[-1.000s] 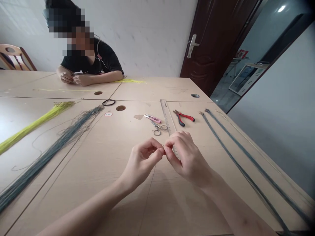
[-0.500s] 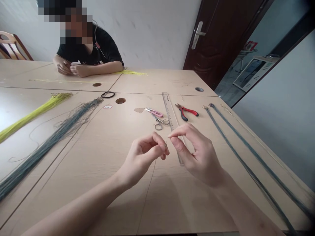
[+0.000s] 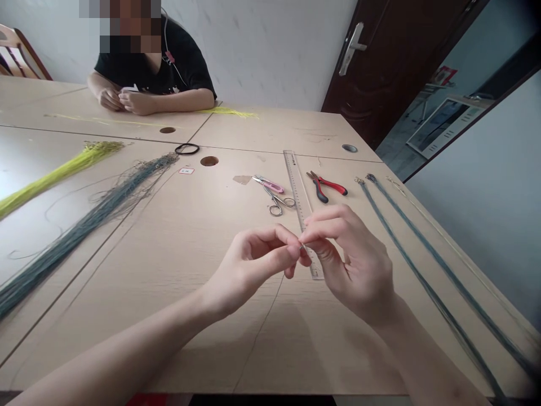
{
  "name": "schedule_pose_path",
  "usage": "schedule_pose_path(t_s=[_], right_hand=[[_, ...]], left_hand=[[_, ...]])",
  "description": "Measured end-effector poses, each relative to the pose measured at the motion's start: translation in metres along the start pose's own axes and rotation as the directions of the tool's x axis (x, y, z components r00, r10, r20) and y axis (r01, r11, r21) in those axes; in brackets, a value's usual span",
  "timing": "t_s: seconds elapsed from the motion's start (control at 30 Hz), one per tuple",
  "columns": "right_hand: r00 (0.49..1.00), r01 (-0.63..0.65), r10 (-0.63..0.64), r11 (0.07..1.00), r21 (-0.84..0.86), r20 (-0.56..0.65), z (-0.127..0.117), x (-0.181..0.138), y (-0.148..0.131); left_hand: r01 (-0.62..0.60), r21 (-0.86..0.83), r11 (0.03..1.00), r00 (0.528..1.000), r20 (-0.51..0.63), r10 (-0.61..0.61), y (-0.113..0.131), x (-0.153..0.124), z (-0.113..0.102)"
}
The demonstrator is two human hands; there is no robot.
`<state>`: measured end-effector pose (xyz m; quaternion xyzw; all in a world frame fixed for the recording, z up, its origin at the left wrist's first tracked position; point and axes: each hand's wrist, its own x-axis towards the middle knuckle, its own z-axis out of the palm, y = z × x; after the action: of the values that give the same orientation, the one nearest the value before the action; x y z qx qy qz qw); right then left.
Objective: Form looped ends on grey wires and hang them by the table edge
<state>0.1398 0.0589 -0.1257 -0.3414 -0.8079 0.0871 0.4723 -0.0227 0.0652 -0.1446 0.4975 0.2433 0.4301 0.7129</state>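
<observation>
My left hand is pinched, thumb against fingers, on a thin cord that trails from beneath it toward the table's front edge. My right hand is also closed in a pinch, its fingertips meeting the left ones. A tiny shiny bit shows between the fingertips, too small to name. Just beyond the hands a clear ruler lies on the table, partly covered by my right hand. Scissors and a pink-handled cutter lie left of the ruler, red-and-black pliers to its right.
Bundles of yellow cords and blue-grey cords lie at left. Thinner blue-grey strands run along the right side. A black band, a small label and a table hole are farther back. Another person sits opposite.
My hands have come together, the fingertips now touching where there was a small gap. The left hand has shifted right. The view has tipped slightly downward.
</observation>
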Motion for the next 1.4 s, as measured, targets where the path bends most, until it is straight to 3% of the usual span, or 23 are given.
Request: schedule_pose_path(t_s=[0.17, 0.33, 0.43, 0.53, 0.77, 1.07, 1.17, 1.4], right_hand=[[0.997, 0.076, -0.077, 0.987, -0.140, -0.005, -0.003, 0.000, 0.002], [0.996, 0.087, -0.090, 0.982, -0.167, -0.009, -0.003, -0.001, 0.003], [0.999, 0.010, -0.014, 0.996, -0.093, -0.049, -0.001, -0.001, -0.001], [0.995, -0.102, 0.102, 0.995, 0.004, -0.016, -0.001, 0.000, -0.006], [0.992, -0.122, 0.119, 0.989, 0.079, 0.043, -0.002, 0.001, -0.007], [0.986, -0.143, 0.141, 0.989, 0.022, 0.090, -0.003, 0.003, -0.006], [0.987, -0.124, 0.124, 0.992, 0.001, 0.099, -0.003, 0.003, -0.006], [0.992, -0.080, 0.079, 0.997, 0.010, 0.094, -0.003, 0.001, -0.006]], left_hand=[[-0.018, 0.080, 0.997, 0.999, -0.041, 0.021, 0.001, -0.001, 0.001], [-0.040, 0.189, 0.981, 0.994, -0.096, 0.059, 0.003, 0.000, 0.004], [-0.090, 0.236, 0.968, 0.981, -0.148, 0.127, 0.003, 0.000, 0.005], [-0.137, 0.310, 0.941, 0.964, -0.179, 0.199, 0.004, -0.001, 0.007], [-0.168, 0.478, 0.862, 0.943, -0.176, 0.282, 0.007, -0.003, 0.010], [-0.240, 0.711, 0.661, 0.906, -0.081, 0.416, 0.005, -0.004, 0.009], [-0.229, 0.695, 0.681, 0.916, -0.082, 0.392, 0.004, -0.005, 0.009], [-0.194, 0.529, 0.826, 0.954, -0.094, 0.285, 0.005, -0.005, 0.009]])
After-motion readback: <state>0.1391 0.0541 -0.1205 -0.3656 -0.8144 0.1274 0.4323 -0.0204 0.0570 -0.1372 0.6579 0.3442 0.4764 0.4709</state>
